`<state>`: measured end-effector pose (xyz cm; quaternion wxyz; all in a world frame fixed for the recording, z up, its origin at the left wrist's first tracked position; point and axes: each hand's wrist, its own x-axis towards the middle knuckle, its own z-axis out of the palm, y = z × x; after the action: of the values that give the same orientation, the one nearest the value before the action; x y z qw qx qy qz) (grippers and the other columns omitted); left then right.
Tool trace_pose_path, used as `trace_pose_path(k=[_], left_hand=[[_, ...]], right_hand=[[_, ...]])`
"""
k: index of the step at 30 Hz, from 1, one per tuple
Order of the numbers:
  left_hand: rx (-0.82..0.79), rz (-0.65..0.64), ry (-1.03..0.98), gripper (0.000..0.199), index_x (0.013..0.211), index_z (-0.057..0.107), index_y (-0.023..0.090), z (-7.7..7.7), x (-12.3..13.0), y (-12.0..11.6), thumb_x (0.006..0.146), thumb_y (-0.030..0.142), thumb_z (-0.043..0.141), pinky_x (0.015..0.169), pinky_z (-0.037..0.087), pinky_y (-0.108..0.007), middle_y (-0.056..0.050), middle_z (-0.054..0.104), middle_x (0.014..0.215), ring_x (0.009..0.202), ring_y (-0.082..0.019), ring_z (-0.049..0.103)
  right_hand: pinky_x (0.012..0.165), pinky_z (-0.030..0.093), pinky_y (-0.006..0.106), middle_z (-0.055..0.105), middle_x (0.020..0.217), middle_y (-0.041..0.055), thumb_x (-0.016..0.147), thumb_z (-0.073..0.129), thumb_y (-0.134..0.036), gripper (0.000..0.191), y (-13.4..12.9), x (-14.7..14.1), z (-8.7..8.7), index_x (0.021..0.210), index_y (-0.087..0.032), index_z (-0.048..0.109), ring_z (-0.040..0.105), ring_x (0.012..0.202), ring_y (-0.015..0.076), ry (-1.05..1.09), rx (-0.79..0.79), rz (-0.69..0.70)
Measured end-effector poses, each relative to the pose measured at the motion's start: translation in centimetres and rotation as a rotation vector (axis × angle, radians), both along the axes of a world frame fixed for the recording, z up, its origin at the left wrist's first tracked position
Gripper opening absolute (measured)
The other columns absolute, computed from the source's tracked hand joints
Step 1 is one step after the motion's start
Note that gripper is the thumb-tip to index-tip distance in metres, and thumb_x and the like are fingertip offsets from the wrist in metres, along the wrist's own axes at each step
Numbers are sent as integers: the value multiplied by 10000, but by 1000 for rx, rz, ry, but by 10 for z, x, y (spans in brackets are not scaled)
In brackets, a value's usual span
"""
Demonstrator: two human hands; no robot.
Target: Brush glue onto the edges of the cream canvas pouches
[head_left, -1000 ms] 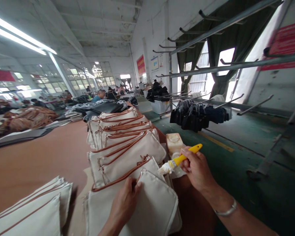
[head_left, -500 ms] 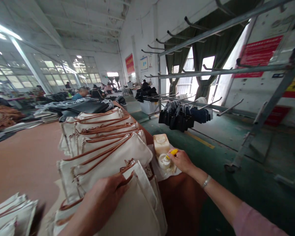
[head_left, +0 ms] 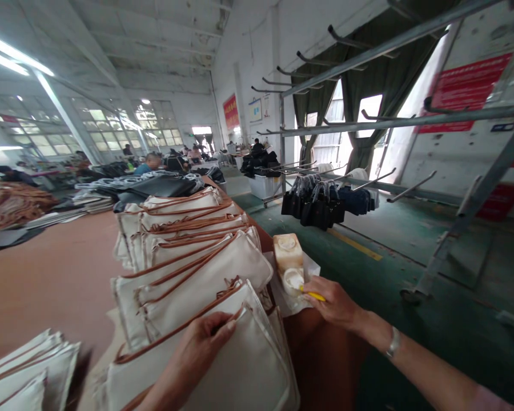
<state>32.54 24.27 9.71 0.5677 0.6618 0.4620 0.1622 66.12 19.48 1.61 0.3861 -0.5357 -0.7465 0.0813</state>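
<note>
My left hand [head_left: 203, 345] pinches the brown-trimmed top edge of a cream bag piece [head_left: 248, 348] at the near end of a row. Behind it lean several similar cream bag pieces [head_left: 205, 274] with brown edging, overlapping one another. In my right hand [head_left: 336, 302] is a small yellow-handled brush [head_left: 316, 295], its tip at the rim of a round cup of white paste [head_left: 292, 281]. Right behind the cup stands a squarish, stained plastic container [head_left: 288, 250]. Both rest on a white sheet [head_left: 312, 264] at the table's right edge.
More cream pieces [head_left: 29, 371] lie at the near left of the brown table [head_left: 47, 285]. Dark material [head_left: 154, 188] is piled farther back. A metal rack [head_left: 389, 127] with prongs and hanging dark bags [head_left: 312, 208] stands to the right. People sit working in the distance.
My right hand has drawn nearer and to the right, and the brush handle now tilts down toward me. My left hand stays at the bag piece's edge, its thumb now showing more.
</note>
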Motion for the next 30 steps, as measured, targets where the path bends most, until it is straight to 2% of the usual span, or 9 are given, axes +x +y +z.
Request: trace_pose_path(k=[3, 6, 9, 11, 14, 16, 21, 26, 30], left_hand=[[-41, 38, -56, 533, 1044, 710, 160, 8, 1, -8, 795, 617, 595, 639, 455, -259, -33, 722, 837, 718, -200, 623], [4, 38, -78, 510, 1054, 727, 173, 8, 1, -12, 794, 596, 614, 659, 473, -266, -39, 730, 886, 752, -213, 635], [60, -11, -76, 483, 1053, 730, 175, 5, 0, -13, 805, 574, 619, 713, 484, -277, -58, 726, 960, 830, -229, 634], [86, -51, -59, 462, 1041, 729, 175, 4, -1, -15, 822, 564, 608, 739, 477, -279, -64, 717, 969, 861, -229, 622], [147, -70, -14, 425, 970, 734, 182, 7, -2, -20, 848, 558, 578, 764, 450, -277, -50, 693, 917, 863, -221, 596], [180, -82, 15, 411, 929, 738, 194, 11, -2, -25, 854, 559, 564, 787, 432, -279, -43, 681, 907, 889, -226, 584], [206, -91, 28, 382, 889, 743, 220, 17, -3, -29, 857, 552, 557, 822, 413, -282, -34, 665, 902, 926, -237, 579], [251, -140, 31, 398, 847, 724, 204, 13, -1, -34, 877, 554, 535, 738, 406, -258, -32, 620, 843, 841, -203, 560], [342, -158, 24, 405, 827, 703, 189, 9, 0, -45, 908, 535, 508, 694, 387, -246, -38, 575, 810, 772, -172, 536]], right_hand=[[747, 467, 321, 648, 870, 56, 941, 545, -325, 164, -15, -8, 14, 940, -218, 669, 612, 800, 195, 154, 46, -82], [586, 452, 279, 611, 693, 14, 930, 568, -430, 237, -24, -26, 40, 915, -205, 639, 565, 602, 152, 530, 9, -235], [449, 363, 231, 504, 531, -41, 893, 610, -496, 305, -25, -53, 64, 880, -191, 597, 460, 458, 112, 888, -100, -192], [427, 338, 216, 468, 496, -57, 871, 640, -499, 317, -23, -72, 73, 859, -188, 576, 434, 438, 101, 999, -144, -110], [419, 327, 212, 460, 491, -61, 857, 655, -492, 322, -15, -91, 78, 828, -185, 562, 405, 423, 90, 998, -178, -42], [431, 343, 218, 477, 515, -48, 858, 645, -490, 325, -9, -97, 77, 801, -181, 563, 413, 441, 93, 952, -177, -44], [423, 326, 222, 453, 498, -49, 852, 646, -507, 338, -9, -94, 77, 817, -179, 576, 395, 446, 100, 967, -91, -162], [425, 330, 219, 452, 501, -51, 856, 640, -501, 335, -19, -94, 82, 794, -180, 572, 391, 430, 88, 936, -153, -104], [420, 314, 221, 439, 486, -55, 860, 630, -495, 329, -11, -85, 78, 790, -179, 571, 378, 425, 87, 968, -51, -216]])
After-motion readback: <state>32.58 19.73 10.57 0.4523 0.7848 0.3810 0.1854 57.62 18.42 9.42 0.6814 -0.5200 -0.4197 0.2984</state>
